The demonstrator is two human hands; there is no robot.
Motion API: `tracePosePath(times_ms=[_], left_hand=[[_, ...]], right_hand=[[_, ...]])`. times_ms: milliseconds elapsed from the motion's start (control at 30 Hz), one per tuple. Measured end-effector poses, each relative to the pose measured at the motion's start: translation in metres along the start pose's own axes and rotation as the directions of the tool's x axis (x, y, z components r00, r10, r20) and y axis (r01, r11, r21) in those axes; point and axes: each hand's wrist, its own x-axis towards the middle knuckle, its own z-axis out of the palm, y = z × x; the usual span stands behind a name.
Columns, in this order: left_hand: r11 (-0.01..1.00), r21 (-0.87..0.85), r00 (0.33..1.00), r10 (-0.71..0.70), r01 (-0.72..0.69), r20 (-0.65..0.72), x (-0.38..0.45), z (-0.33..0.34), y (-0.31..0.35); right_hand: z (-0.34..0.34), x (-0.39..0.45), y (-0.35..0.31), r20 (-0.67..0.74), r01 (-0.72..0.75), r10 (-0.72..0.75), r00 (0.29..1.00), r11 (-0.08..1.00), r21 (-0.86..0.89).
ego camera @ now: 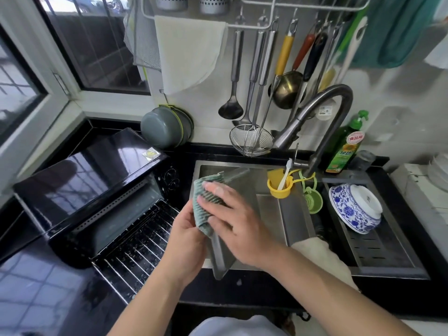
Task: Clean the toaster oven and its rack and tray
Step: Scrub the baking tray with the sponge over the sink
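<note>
The metal tray (238, 190) stands tilted on edge over the sink (271, 170), its lower corner at the sink's front rim. The left hand (188, 238) grips the tray's left edge from below; its fingers are hidden behind the green ribbed cloth (206, 202), so how they lie cannot be told. The right hand (238, 221) presses the cloth flat against the tray, fingers straight and slightly spread.

To the left, on the black worktop (36, 287), sits the toaster oven (84, 190) with its door (138, 251) dropped open toward the person; the wire rack seems to lie on it, though reflections blur this. A yellow cup (278, 187) holding a toothbrush hangs at the sink's back, near the tap (322, 112). A blue-and-white bowl (354, 209) lies tipped on the drainer at the right, a green soap bottle (344, 144) behind it. Ladles and a strainer hang on the wall above.
</note>
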Motion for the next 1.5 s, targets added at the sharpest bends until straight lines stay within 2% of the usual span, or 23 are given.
tracePosePath(times_ms=[33,133,300,400,433,500,600,733,833,1000,1167,1267,1333,1433,1500], left_hand=[[1.000,0.017,1.000,0.004,-0.004,0.023,0.000,0.001,0.000],[0.997,0.077,0.999,0.025,-0.027,0.033,0.002,0.008,-0.004],[0.995,0.015,0.995,0.095,-0.094,-0.015,0.006,0.011,-0.006],[0.972,0.187,0.989,0.145,-0.142,-0.001,0.008,0.012,-0.007],[0.963,0.222,0.988,0.155,-0.150,-0.004,0.009,0.012,-0.006],[0.961,0.227,0.986,0.166,-0.156,-0.024,0.013,0.009,-0.003],[0.965,0.207,0.985,0.171,-0.163,-0.021,0.016,0.004,0.004],[0.930,0.322,0.983,0.182,-0.177,0.015,0.016,0.012,0.009],[0.920,0.343,0.982,0.186,-0.188,0.041,0.016,0.015,0.009],[0.990,0.063,0.992,0.127,-0.128,0.018,0.015,0.010,0.012],[0.991,0.026,0.990,0.133,-0.134,0.046,0.013,0.014,0.012],[0.980,-0.161,0.993,0.118,-0.118,-0.005,0.017,0.012,0.023],[0.975,-0.176,0.991,0.128,-0.133,-0.040,0.018,0.012,0.029],[0.984,-0.154,0.991,0.076,-0.093,-0.109,0.011,0.017,0.022],[0.983,-0.171,0.986,0.041,-0.070,-0.164,0.006,0.019,0.016]], right_hand=[[0.000,0.007,0.004,-0.069,-0.015,0.013,0.997,1.000,-0.023],[-0.005,0.029,0.005,-0.245,-0.221,0.218,0.945,0.975,0.018],[0.002,0.014,-0.017,-0.099,-0.478,0.478,0.873,0.878,0.029],[0.001,0.028,-0.012,-0.081,-0.623,0.635,0.768,0.770,0.137],[0.001,0.034,-0.012,-0.090,-0.636,0.652,0.753,0.756,0.154],[0.000,0.040,-0.014,-0.124,-0.584,0.604,0.788,0.795,0.160],[-0.002,0.035,-0.011,-0.053,-0.503,0.527,0.848,0.834,0.226],[-0.007,0.038,-0.015,-0.114,-0.494,0.573,0.811,0.777,0.391],[-0.009,0.043,-0.015,-0.128,-0.513,0.572,0.810,0.797,0.318],[-0.014,0.040,-0.011,-0.006,-0.500,0.505,0.863,0.856,0.132],[-0.016,0.055,-0.017,-0.047,-0.551,0.579,0.814,0.795,0.254],[0.000,0.038,-0.014,0.014,-0.503,0.507,0.862,0.852,0.145],[0.009,0.028,-0.011,0.012,-0.485,0.485,0.874,0.871,0.085],[0.006,0.048,-0.009,-0.073,-0.499,0.516,0.853,0.850,0.167],[0.004,0.059,-0.012,-0.068,-0.485,0.501,0.863,0.859,0.165]])
